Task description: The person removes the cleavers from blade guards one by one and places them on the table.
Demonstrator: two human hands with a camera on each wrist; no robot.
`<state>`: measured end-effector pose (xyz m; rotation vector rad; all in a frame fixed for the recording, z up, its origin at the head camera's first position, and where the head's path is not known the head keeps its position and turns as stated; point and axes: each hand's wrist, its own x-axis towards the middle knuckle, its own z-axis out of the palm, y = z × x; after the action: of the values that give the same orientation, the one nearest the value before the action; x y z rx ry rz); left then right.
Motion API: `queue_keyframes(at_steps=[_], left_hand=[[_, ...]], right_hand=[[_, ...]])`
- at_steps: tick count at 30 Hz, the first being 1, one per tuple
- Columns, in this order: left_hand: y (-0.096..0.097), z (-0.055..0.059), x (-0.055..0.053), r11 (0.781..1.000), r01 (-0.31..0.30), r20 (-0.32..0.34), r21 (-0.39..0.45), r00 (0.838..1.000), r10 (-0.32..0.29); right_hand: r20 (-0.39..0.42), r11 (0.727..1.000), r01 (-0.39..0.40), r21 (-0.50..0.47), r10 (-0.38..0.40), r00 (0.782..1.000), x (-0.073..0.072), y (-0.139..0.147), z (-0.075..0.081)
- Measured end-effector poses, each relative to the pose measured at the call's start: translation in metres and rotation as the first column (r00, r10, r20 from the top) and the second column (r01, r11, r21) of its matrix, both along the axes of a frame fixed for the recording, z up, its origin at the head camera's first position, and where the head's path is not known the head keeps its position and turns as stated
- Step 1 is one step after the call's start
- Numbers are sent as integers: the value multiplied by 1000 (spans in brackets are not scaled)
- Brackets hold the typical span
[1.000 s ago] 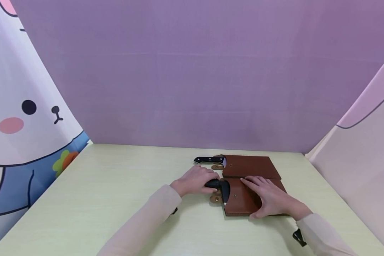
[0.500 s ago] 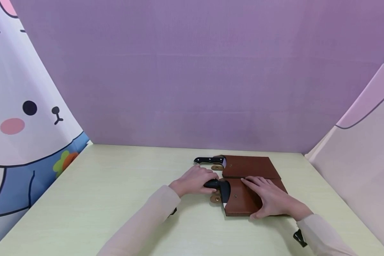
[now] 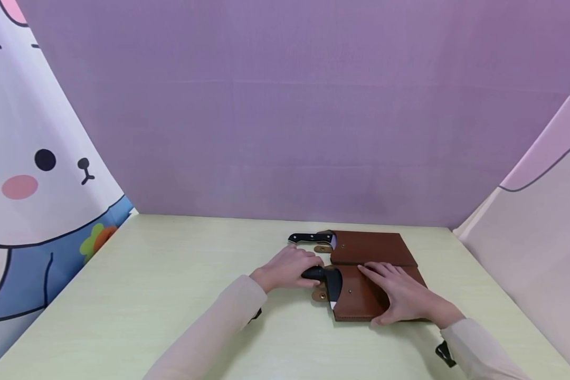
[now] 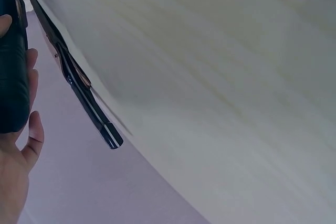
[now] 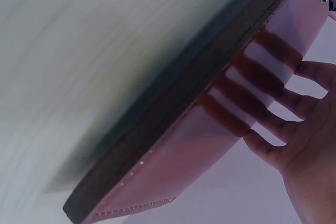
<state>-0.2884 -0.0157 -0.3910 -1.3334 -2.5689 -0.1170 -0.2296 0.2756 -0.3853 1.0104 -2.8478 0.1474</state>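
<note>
My left hand (image 3: 290, 268) grips the black handle of a cleaver (image 3: 333, 285), its fingers curled round it. The cleaver's broad dark blade with a pale edge shows at the mouth of a brown leather sheath (image 3: 356, 303); the rest is hidden inside. On that sheath rests my right hand (image 3: 404, 293), fingers spread over the top and thumb near the front edge. Seen from the right wrist, the fingertips touch the sheath's smooth face (image 5: 194, 150). Behind lies a second knife (image 3: 310, 237) with a black riveted handle, its blade mostly covered by another brown sheath (image 3: 372, 247).
Both sheaths lie flat on a pale table (image 3: 171, 274), close together, with snap straps (image 3: 321, 295) sticking out at their mouths. A purple backdrop (image 3: 285, 116) rises behind the table. Cartoon-printed cloth (image 3: 38, 211) hangs at the left and pale pink cloth (image 3: 551, 221) at the right.
My left hand has shifted very slightly left with the cleaver's handle, and a little more of the blade shows at the sheath's mouth. The right hand has stayed in place.
</note>
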Motion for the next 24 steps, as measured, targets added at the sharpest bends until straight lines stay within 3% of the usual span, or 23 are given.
queue_keyframes(at_steps=[24], left_hand=[[-8, -2, -2, 1000, 4, -19, 6, 1000, -4]], right_hand=[[-6, 1000, 4, 2, -4, 1000, -1, 2, 0]])
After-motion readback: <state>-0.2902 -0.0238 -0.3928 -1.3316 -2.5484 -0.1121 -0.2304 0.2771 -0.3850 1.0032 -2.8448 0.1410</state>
